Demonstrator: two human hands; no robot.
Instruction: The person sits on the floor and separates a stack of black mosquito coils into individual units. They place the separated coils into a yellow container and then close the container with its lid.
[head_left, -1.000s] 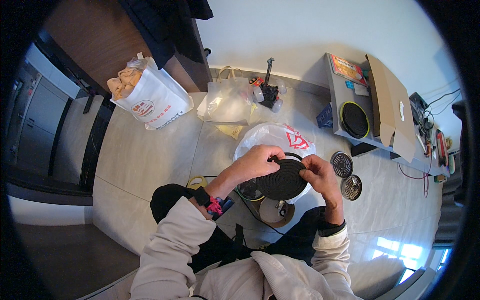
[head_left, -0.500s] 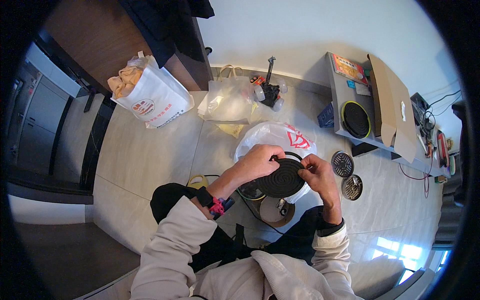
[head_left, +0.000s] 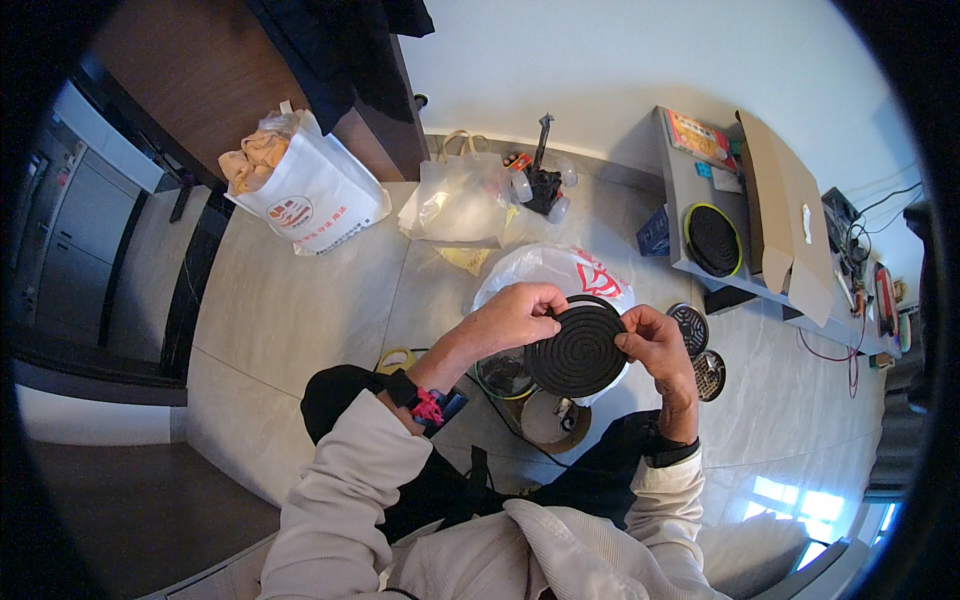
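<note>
Both hands have barely moved since a second ago; the black disc (head_left: pixel 577 350) sits just a bit lower and more level between them. It is round and flat, with ring lines on it like a coil. The left hand (head_left: pixel 512 318) grips its top left edge, fingers curled over the rim and closed on it. The right hand (head_left: pixel 655 345) pinches the right edge, thumb on the front and fingers behind, so it is closed on the disc too. Holding it by the edges, one hand on each side, keeps the flat face turned up where the person can look at it, and it looks thin, so two hands may keep it from bending. The disc hangs in the air over the person's lap, above a round tin (head_left: pixel 553 420) and a green ring (head_left: pixel 502 375) on the floor. Just behind it lies a white plastic bag (head_left: pixel 545 270) with red marks. Two small round mesh lids (head_left: pixel 688 325) rest on the tiles near the right hand. On a grey shelf (head_left: pixel 690 180) farther off lies another black coil (head_left: pixel 714 240) with a yellow rim, next to a brown cardboard box (head_left: pixel 780 215). A white paper bag (head_left: pixel 310 195) stands well apart by the dark wood door.
</note>
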